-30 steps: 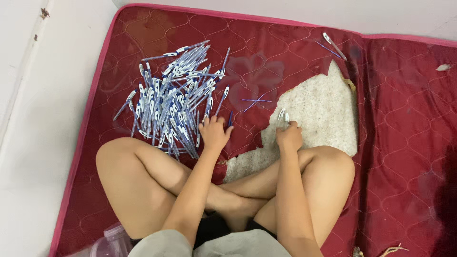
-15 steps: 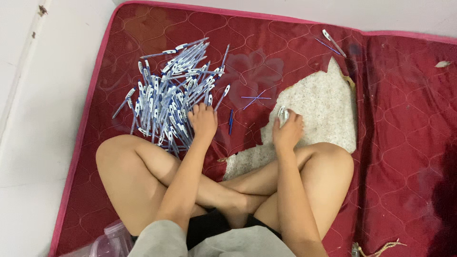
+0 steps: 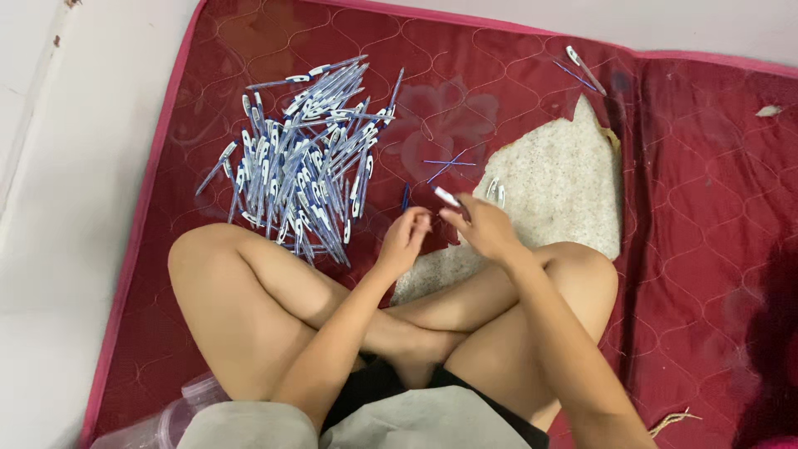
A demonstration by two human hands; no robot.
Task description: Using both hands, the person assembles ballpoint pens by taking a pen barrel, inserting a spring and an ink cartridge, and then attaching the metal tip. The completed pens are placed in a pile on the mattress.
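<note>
1. Small white pen part (image 3: 447,197) pinched in fingertips of right hand (image 3: 482,229), raised just above crossed legs, over the edge of a worn pale patch (image 3: 557,187).
2. Left hand (image 3: 403,241) close beside, fingers loosely curled, holding nothing visible.
3. Heap of blue-and-white pens (image 3: 307,166) spread out to the left, near the left knee.
4. Quilted red mat (image 3: 706,208) underneath everything, pale floor (image 3: 75,166) along its left edge.
5. Clear plastic container (image 3: 166,420) at bottom left.
</note>
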